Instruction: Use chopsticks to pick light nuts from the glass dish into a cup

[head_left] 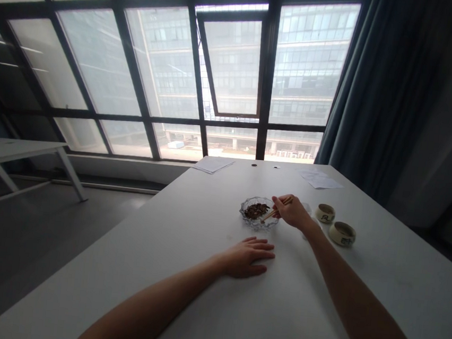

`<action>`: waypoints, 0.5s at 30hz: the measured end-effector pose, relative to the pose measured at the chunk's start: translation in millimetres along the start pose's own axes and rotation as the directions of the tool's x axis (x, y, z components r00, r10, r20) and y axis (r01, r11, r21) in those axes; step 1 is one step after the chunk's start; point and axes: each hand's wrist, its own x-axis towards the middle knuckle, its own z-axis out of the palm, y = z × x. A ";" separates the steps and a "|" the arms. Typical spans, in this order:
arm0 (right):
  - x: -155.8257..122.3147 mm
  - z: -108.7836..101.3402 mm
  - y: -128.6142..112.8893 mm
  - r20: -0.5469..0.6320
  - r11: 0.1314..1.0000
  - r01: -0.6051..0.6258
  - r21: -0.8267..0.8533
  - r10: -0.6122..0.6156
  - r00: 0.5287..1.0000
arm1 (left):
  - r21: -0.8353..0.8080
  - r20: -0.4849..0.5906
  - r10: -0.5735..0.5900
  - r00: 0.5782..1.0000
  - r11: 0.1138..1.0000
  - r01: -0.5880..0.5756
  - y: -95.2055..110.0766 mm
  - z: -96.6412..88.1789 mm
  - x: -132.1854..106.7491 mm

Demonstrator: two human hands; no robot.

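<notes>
My right hand (290, 211) is closed around a pair of wooden chopsticks (273, 213), whose tips reach down into a clear glass bowl (244, 220) with a wavy rim. Dark brown dried pieces (255, 210) lie heaped in the bowl's left part. Palm down on the white table (152, 269), my left hand (246, 258) rests just in front of the bowl with its fingers spread, holding nothing. Behind my right wrist stands a clear, see-through container (311, 230), partly hidden by the hand.
Two cream-coloured cups with dark characters stand to the right, a farther cup (325, 213) and a nearer cup (342, 234). Papers (212, 164) lie at the far left edge, more sheets (319, 179) at the far right. Another table (15, 150) stands off to the left.
</notes>
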 end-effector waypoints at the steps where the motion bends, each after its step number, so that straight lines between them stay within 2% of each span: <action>1: 0.2 -0.5 -0.7 -0.015 1.000 -0.002 0.004 0.002 1.000 | -0.001 -0.001 -0.002 1.000 1.000 0.002 0.3 -0.1 -0.2; 5: 1.8 -11.8 -8.4 -0.103 0.997 -0.029 0.068 0.036 0.994 | -0.008 0.002 -0.001 1.000 1.000 0.001 0.3 0.4 -1.5; 8: 2.8 -35.3 -16.1 -0.228 0.997 -0.021 0.078 0.038 0.973 | -0.012 0.001 0.004 1.000 1.000 -0.004 -1.8 1.6 -2.6; 12: 3.5 -80.6 -13.1 -0.479 0.998 -0.031 -0.053 0.002 0.878 | -0.016 0.003 0.005 1.000 1.000 -0.005 -3.9 2.2 -2.8; 15: 5.1 -109.6 3.4 -0.568 0.976 -0.082 -0.204 -0.050 0.822 | -0.016 0.002 0.000 1.000 1.000 0.000 -3.5 2.3 -1.4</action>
